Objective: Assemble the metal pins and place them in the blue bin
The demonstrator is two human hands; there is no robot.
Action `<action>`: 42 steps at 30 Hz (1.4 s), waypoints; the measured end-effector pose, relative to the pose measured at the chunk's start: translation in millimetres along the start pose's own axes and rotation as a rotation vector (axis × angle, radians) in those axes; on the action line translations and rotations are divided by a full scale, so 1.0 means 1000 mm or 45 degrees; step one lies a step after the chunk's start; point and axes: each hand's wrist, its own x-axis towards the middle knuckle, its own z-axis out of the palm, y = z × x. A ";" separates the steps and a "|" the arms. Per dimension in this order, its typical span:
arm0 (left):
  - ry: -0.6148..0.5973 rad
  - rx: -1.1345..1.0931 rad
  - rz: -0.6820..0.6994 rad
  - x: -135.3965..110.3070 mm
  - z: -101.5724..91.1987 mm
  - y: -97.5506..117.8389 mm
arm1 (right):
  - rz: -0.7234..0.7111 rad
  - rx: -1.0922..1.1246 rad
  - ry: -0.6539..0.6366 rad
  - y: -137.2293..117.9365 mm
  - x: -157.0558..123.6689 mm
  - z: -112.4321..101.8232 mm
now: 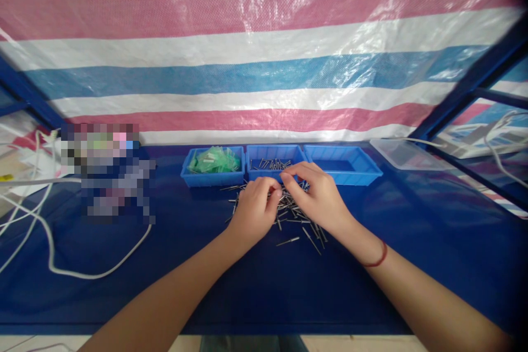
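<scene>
A loose pile of metal pop rivets [292, 212] lies on the blue tabletop, some strewn toward me. Over the left part of the pile is my left hand [256, 206], its thumb and fingers pinched together. My right hand [315, 192] is close beside it, fingers curled and the thumb near the index fingertip. Whatever either pinch holds is too small or hidden to make out. Just behind the hands, the middle blue bin [274, 149] contains several rivets. To its left stands a blue bin [212, 179] with green plastic packets [214, 160].
A third blue bin [342, 176] stands at the right end of the row. Beyond it lies a clear plastic lid or tray [406, 155]. White cables [82, 275] loop across the table's left side near a blurred-out patch. A striped sheet [264, 77] hangs behind.
</scene>
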 end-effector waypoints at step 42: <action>0.242 -0.213 -0.077 0.008 -0.006 -0.007 | -0.103 0.177 -0.213 0.011 0.004 0.000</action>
